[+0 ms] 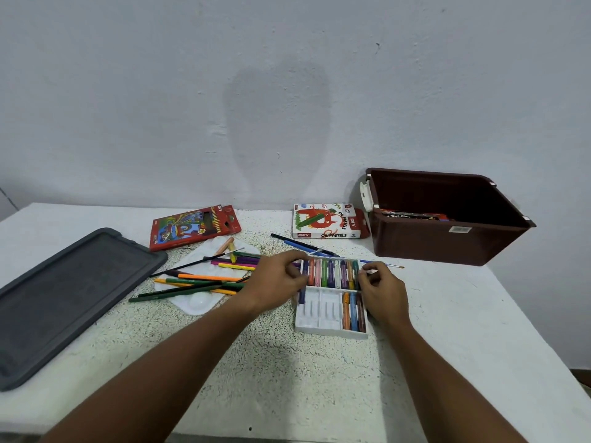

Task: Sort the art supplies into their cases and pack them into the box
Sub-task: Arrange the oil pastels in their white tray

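Note:
A white pastel tray [319,327] lies on the table in front of me. Its far row is full of oil pastels [334,273]. The near row holds three pastels at the right [353,311] and a blue one at the left. My left hand [276,278] pinches a pastel at the left end of the far row. My right hand [382,289] grips the tray's right edge with curled fingers. The oil pastels box [324,222] lies behind the tray. The brown box [447,241] stands open at the right, with a packet inside.
Loose coloured pencils [204,279] and a black brush lie across a white palette [196,303] at my left. A red pencil case [195,227] lies behind them. A grey lid [64,298] is at the far left. Brushes [302,243] lie beyond the tray.

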Action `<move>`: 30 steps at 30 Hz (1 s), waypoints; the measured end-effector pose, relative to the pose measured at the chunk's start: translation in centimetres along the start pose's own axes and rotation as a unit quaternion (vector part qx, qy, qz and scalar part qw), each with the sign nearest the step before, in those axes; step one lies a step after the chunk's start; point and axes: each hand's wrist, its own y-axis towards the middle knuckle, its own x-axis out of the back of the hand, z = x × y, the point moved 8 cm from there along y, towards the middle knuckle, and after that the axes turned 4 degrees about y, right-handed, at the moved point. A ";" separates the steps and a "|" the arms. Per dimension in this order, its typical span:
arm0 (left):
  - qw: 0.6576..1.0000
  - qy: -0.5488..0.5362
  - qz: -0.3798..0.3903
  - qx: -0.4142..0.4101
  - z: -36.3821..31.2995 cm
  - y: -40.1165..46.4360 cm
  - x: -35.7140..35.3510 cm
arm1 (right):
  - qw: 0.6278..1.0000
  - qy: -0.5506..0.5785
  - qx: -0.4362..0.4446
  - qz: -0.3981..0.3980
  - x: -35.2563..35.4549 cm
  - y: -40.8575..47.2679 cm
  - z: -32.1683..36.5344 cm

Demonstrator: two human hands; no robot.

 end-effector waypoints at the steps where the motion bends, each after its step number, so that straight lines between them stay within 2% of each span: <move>1: 1.000 -0.004 0.005 -0.002 -0.5 0.0 -0.6 | 1.000 0.001 0.000 -0.001 0.1 0.0 0.0; 14: 0.995 -0.054 0.075 0.036 -1.5 0.3 -5.8 | 1.000 -0.006 0.003 -0.002 -0.1 0.3 -0.4; 30: 0.989 0.021 0.124 0.075 -0.9 0.8 -7.8 | 1.000 0.012 0.010 -0.003 -0.1 0.4 -0.5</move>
